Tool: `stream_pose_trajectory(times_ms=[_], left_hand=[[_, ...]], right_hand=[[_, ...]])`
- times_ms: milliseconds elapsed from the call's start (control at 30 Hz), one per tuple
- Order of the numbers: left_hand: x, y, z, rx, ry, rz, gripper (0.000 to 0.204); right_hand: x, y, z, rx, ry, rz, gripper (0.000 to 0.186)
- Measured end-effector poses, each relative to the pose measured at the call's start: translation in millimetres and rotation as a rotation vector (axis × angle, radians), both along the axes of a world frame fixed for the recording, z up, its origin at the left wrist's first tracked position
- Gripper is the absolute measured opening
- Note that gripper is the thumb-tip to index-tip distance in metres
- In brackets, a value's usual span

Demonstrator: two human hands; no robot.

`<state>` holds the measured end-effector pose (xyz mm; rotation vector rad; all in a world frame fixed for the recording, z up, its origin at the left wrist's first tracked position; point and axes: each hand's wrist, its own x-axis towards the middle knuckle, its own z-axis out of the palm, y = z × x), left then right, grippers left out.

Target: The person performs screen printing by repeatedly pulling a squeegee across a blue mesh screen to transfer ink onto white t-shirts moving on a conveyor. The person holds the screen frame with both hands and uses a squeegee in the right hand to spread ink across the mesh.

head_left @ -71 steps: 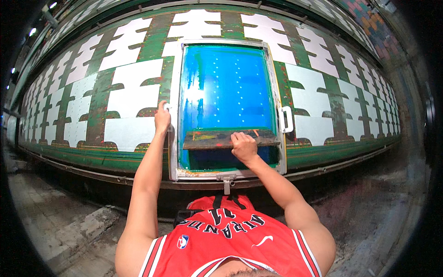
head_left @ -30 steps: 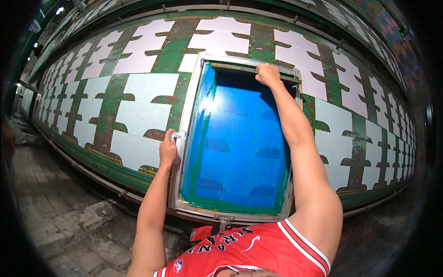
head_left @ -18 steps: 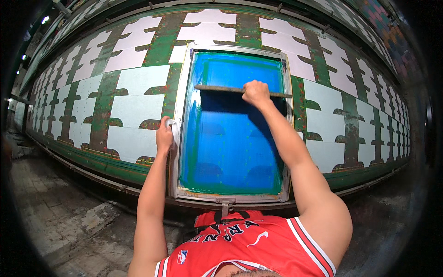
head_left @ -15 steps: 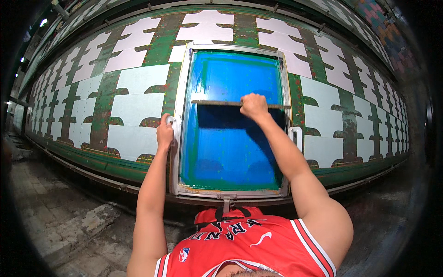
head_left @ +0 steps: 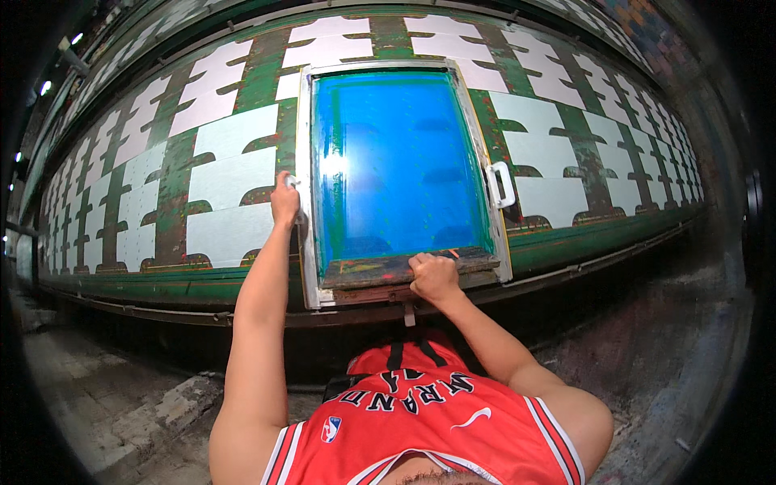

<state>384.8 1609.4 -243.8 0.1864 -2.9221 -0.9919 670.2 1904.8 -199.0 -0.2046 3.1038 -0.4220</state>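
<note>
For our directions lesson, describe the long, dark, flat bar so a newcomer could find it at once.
On the long green table, find the rectangular silver metal frame around the glossy blue screen. At its near end, the person's right hand holds a long, dark, flat bar crosswise. Dark and smeared with yellow and red, it stands out from the shiny screen.

Left handle [head_left: 293, 182] partly behind left grip [head_left: 284, 201]

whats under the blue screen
Through the blue screen, dark curved shapes show faintly, like those among the white pieces beside it. The near end can't be seen: the dark board in the right hand covers it.
</note>
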Motion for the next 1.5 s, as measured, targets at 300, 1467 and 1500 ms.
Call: stream_pose_trajectory(times_ms=[300, 1467, 1500], left_hand=[[3, 1, 3, -0.009, -0.048, 0.007, 0.048], [5, 6, -11, -0.165, 0.069, 0.189, 0.041], [5, 5, -11, -0.152, 0.103, 0.165, 0.041]], right_hand=[[55, -11, -10, -0.032, 0.078, 0.05, 0.046], [-74, 276, -72, -0.513, 0.132, -0.663, 0.039], [-75, 275, -72, -0.536, 0.148, -0.672, 0.039]])
